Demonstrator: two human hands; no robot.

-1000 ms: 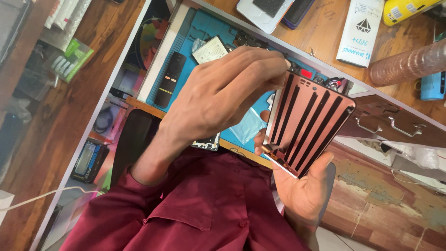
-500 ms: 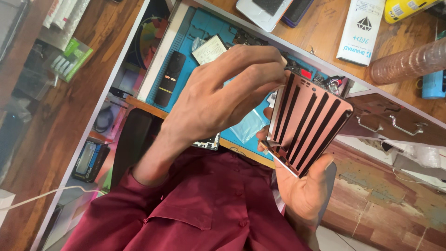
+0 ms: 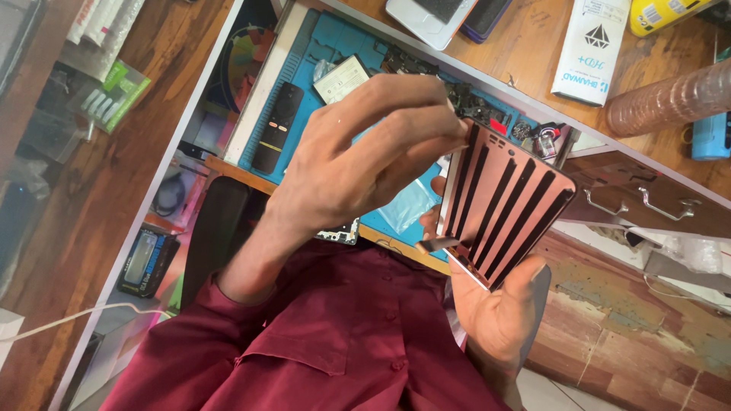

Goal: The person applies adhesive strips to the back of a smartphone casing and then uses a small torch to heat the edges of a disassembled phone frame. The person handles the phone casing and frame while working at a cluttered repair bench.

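A rose-pink flat panel with black stripes, like a phone back cover, is tilted above my lap. My right hand grips it from below, palm up. My left hand reaches over from the left with its back to the camera, and its closed fingertips press at the panel's upper left corner. A thin metal tool end sticks out under that hand beside the panel's left edge. The rest of the tool is hidden by the fingers.
A blue work mat in the open drawer holds a black remote, a small screen part and loose components. On the wooden desktop lie phones, a white box and a plastic bottle. Closed drawers are at the right.
My left fingertips have shifted slightly along the panel's top corner. The panel and my right hand have stayed almost still.
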